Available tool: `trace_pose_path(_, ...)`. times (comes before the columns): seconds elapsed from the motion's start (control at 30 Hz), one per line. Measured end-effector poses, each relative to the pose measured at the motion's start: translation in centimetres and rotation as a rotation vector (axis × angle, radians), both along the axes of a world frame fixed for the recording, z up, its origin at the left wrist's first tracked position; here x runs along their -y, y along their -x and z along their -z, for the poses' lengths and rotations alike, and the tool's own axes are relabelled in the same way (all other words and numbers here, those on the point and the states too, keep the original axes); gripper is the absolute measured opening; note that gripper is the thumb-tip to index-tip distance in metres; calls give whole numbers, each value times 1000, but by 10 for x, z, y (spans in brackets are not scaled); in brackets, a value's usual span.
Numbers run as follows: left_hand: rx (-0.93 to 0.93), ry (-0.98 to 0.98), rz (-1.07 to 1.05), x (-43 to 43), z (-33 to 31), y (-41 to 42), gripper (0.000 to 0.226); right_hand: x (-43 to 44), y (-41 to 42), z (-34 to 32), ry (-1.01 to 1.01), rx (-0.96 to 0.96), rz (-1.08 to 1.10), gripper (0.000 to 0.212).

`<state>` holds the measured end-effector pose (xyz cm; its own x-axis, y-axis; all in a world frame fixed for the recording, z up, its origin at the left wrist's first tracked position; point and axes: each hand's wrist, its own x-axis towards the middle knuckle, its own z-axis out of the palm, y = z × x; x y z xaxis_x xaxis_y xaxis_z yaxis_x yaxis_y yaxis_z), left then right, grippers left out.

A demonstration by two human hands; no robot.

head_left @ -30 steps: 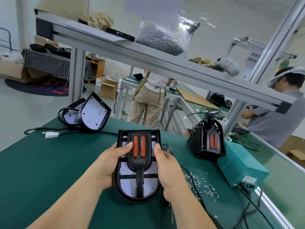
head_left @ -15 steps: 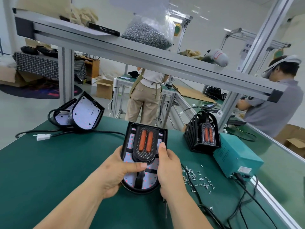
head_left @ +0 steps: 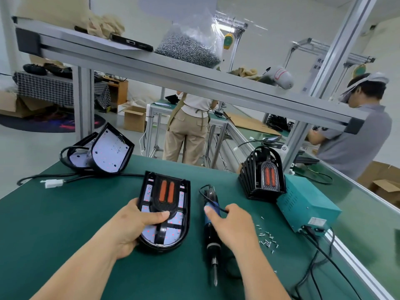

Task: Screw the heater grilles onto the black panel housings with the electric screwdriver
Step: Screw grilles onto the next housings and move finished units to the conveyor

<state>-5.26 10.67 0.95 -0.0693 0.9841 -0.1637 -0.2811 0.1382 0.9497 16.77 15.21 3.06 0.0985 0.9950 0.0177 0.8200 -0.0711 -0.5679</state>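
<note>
Shifting off the black D-shaped panel housing (head_left: 173,232), my right hand (head_left: 231,226) now curls round the blue-and-black electric screwdriver (head_left: 211,237) lying just right; left hand (head_left: 132,224) still grips housing, thumb pinning orange-slotted heater grille (head_left: 165,191). Screwing next.

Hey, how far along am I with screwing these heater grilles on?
Seemingly done: a stack of housings stands by the teal box, the front one grilled. In hand: left hand holds a housing, thumb on its grille; right hand grips the electric screwdriver lying on the mat. Left: driving the loose screws, then the two bare panels at the back.
</note>
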Motion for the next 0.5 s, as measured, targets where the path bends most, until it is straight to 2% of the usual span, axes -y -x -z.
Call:
trace_pose_path(0.1, -41, 42, 22, 0, 2, -3, 28, 0, 8, 6, 8, 108, -85, 99)
trace_pose_path(0.17, -53, 61, 29, 0, 3, -4, 25, 0, 12, 8, -17, 158, -127, 105)
trace_pose_path(0.23, -56, 70, 28, 0, 3, -3, 27, 0, 14, 9, -29, 98, -116, 91)
trace_pose_path(0.33, -60, 80, 25, 1, 2, -2, 35, 1, 10, 11, -84, -112, -58, 62)
trace_pose_path(0.43, -57, 83, 23, 3, 0, -3, 53, -1, 1, 10, -223, -341, 24, 54)
trace_pose_path(0.5, -53, 80, 23, 4, -2, -4, 66, -5, -2, 6, -313, -615, 88, 49)
